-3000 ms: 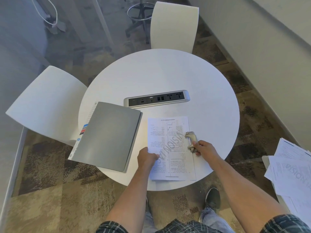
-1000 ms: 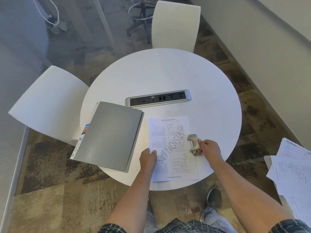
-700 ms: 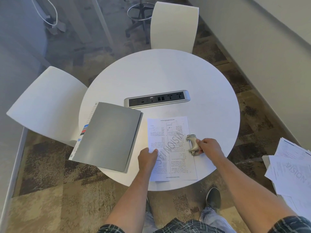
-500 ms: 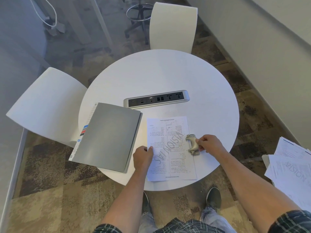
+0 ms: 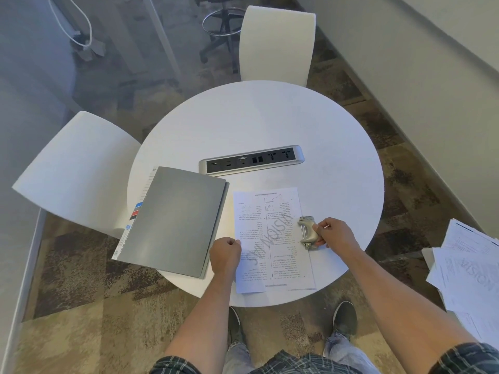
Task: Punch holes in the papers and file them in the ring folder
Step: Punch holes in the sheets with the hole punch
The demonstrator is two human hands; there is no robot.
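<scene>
The papers [image 5: 271,238] lay near the table's [image 5: 270,122] near edge, right of the shut folder [image 5: 172,220]. The left hand [image 5: 225,251] pinched their left edge; the right hand [image 5: 333,233] gripped the hole punch [image 5: 307,232] at their right edge. Punching was in hand; pressing down seemed next.

One round worktop [image 5: 270,117] carries one grey folder [image 5: 172,222], one printed paper stack [image 5: 272,238], one hole punch [image 5: 307,233] and one socket strip [image 5: 251,159]. Two white chairs [image 5: 78,171] stand by it, one stool [image 5: 224,25] beyond. One loose paper pile [image 5: 469,265] lies right. Two hands [image 5: 225,251] show, and two shoes [image 5: 344,317].
</scene>
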